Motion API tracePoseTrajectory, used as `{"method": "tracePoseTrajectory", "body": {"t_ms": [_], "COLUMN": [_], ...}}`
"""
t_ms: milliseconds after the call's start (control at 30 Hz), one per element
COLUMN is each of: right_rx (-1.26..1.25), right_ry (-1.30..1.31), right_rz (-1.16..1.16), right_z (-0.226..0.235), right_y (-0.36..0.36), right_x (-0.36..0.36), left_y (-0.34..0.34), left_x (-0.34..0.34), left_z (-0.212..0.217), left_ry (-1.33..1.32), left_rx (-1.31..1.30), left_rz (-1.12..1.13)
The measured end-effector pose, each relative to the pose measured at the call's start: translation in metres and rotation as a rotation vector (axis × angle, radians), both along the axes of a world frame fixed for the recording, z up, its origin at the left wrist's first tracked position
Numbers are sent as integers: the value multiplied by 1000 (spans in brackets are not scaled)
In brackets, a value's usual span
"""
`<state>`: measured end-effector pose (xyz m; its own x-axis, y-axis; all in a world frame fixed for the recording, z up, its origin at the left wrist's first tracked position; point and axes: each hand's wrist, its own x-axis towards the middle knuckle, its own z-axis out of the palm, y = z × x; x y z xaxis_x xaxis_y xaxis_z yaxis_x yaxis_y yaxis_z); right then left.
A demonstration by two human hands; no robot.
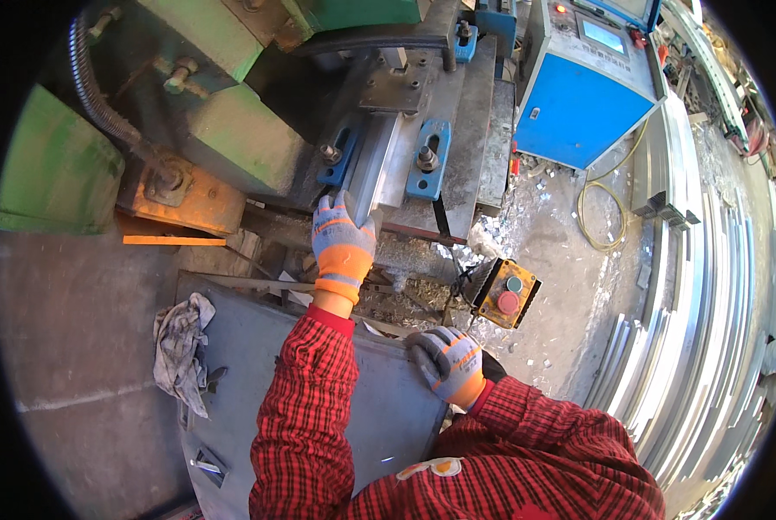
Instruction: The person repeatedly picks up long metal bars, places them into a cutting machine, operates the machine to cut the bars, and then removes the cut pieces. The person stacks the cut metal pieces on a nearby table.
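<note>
Head-worn fisheye view, steeply downward onto nearby left hand (344, 247) and right hand (451, 364), outer rim perhaps unreliable.

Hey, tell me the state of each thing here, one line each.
Left hand, gloved, at the metal bar's near end
Metal bar, lying between blue clamps
Right hand, gloved, resting on grey table
Rag, crumpled
Cabinet door, shut
Screen, lit
Red lamp, lit
Push-button box, buttons facing up
Yellow cable, loosely coiled
</note>
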<state>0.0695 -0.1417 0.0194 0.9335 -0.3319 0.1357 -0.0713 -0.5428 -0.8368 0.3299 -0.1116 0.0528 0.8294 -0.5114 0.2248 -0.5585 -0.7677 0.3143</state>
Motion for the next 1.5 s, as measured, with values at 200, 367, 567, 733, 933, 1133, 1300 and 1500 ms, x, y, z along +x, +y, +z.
{"method": "tracePoseTrajectory", "body": {"t_ms": [200,367,567,733,933,1133,1300,1500], "right_rx": [13,52,58,72,55,28,79,83], "right_ry": [29,-74,-154,-164,-143,-154,-146,-132], "right_rz": [35,-60,-57,-92,-79,-41,-50,-80], "right_z": [0,0,0,-5,-6,-5,-9,-4], "right_y": [-1,-5,-1,-1,-2,-7,-1,-6], "right_x": [0,-2,-2,-3,-2,-2,-5,-6], "left_y": [22,92,127,119,105,68,16,-32], "left_x": [10,-48,-86,-85,-80,-59,-26,-6], "left_z": [-10,40,32,23,28,31,34,26], "left_ry": [-24,-14,-104,-168,-163,-181,-333,-389], "left_rx": [-25,-206,-173,-363,-367,-372,-366,-484], "left_rz": [-87,-337,-332,-307,-343,-396,-422,-400]}}
